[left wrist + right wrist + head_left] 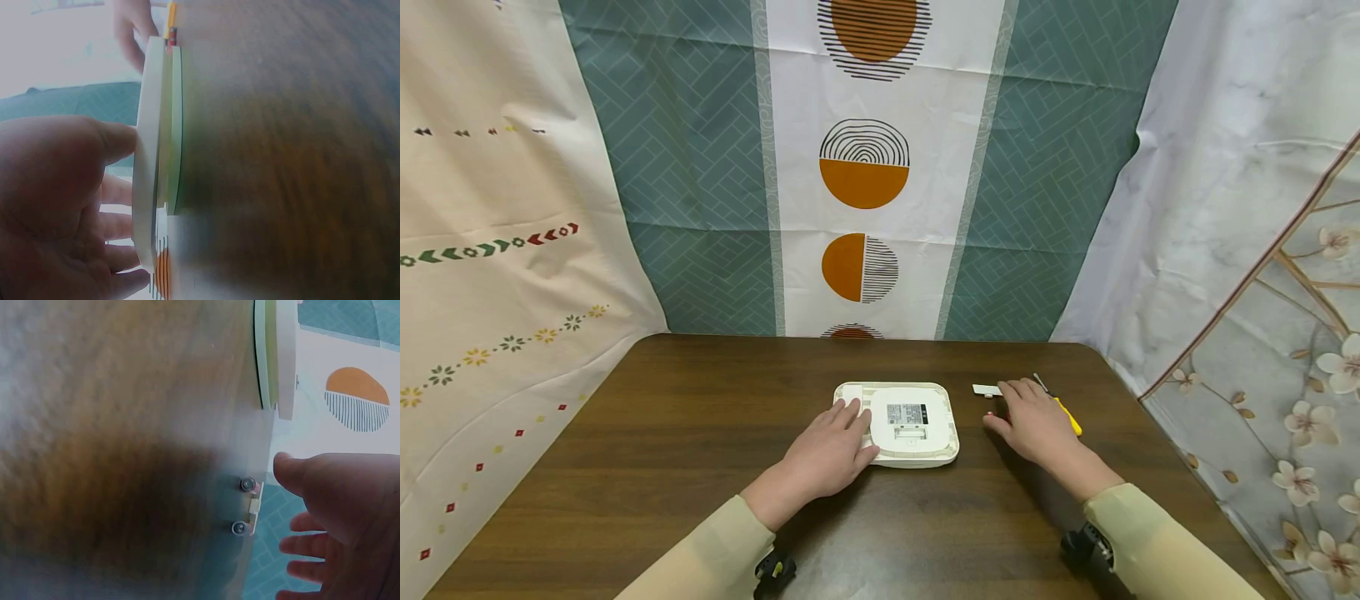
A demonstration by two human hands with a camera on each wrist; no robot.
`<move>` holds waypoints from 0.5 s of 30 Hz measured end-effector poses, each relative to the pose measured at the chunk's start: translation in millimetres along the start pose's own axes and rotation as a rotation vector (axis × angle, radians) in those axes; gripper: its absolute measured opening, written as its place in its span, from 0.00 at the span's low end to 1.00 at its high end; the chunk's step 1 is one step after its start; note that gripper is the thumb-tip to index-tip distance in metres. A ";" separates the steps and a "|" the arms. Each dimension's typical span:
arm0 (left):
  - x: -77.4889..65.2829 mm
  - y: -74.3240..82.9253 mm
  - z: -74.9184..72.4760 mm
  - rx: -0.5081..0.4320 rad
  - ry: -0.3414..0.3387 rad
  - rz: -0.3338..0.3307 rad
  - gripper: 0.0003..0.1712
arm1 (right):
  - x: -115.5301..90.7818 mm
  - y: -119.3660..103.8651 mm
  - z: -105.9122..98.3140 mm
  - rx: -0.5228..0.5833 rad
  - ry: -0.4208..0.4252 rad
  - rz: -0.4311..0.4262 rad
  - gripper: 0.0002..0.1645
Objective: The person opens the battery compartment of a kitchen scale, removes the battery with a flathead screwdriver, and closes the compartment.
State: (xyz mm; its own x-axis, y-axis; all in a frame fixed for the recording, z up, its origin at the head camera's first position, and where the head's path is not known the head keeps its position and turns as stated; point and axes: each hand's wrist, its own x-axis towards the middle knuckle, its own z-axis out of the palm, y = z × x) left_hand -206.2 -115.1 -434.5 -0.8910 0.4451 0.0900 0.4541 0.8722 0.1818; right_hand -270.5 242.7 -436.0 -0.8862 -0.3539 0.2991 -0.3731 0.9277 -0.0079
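A white, rounded-square device (942, 421), perhaps a scale, lies on the table with its label and a rectangular battery slot facing up. My left hand (829, 450) rests on its left side, fingers spread over the rim; the left wrist view shows the thumb (119, 142) touching its edge. To the right, my right hand (1037, 421) is held low over the table with loosely extended fingers. Partly under it lies a small white cover (987, 390). The right wrist view shows two round metal ends (248, 484), perhaps batteries, near that cover. What lies beneath the palm is hidden.
A screwdriver (1070, 418) with a yellow handle lies just right of my right hand, partly covered by it. The brown wooden table (715, 417) ends at a patterned cloth (865, 275) behind, with more cloth hanging at both sides.
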 end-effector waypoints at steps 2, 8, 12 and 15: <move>0.2 -0.1 0.1 -0.002 -0.003 -0.002 0.36 | 2.1 2.0 -0.9 0.017 -0.014 0.010 0.42; 0.3 -0.4 1.0 -0.005 -0.004 -0.006 0.35 | 10.0 9.9 -1.9 0.026 -0.043 0.014 0.41; 0.8 -0.7 1.4 -0.008 -0.003 -0.006 0.36 | 15.1 14.9 -2.5 0.023 -0.059 0.010 0.40; 1.4 -1.0 2.0 -0.006 -0.004 -0.007 0.36 | 18.8 17.8 -3.5 0.028 -0.071 0.006 0.39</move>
State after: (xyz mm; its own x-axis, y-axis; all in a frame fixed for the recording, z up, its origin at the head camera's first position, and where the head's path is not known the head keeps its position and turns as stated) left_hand -207.9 -114.9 -436.5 -0.8943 0.4395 0.0848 0.4475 0.8742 0.1885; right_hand -292.8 253.0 -427.2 -0.9052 -0.3568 0.2308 -0.3745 0.9265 -0.0367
